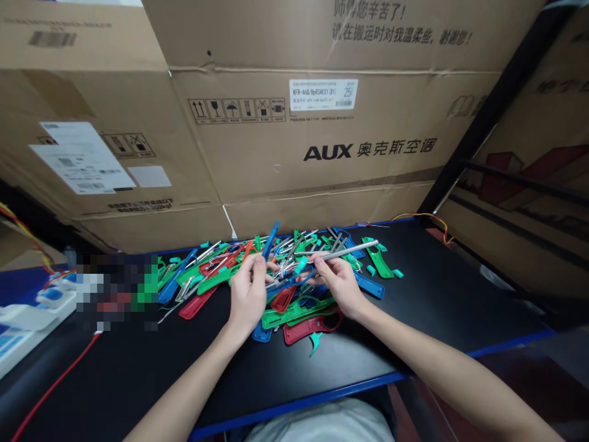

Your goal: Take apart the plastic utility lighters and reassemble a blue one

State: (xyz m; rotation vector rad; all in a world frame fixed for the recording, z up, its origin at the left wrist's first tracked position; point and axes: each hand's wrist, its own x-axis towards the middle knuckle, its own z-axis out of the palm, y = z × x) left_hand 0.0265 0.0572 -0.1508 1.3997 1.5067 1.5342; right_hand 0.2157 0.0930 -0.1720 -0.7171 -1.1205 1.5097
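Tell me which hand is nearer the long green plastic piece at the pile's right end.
Right. The right hand is just left of the long green plastic piece; the left hand is farther left.

Smooth green plastic pieces (380, 261), a red plastic piece (304, 329) and a shiny metal rod (352, 249) catch the light above a smooth, satin-finish black counter (427, 331). Matt cardboard (257, 153) bearing a paper label (323, 94) lines the far side; a white plastic power strip (27, 345) sits left, matt cloth (322, 423) near.
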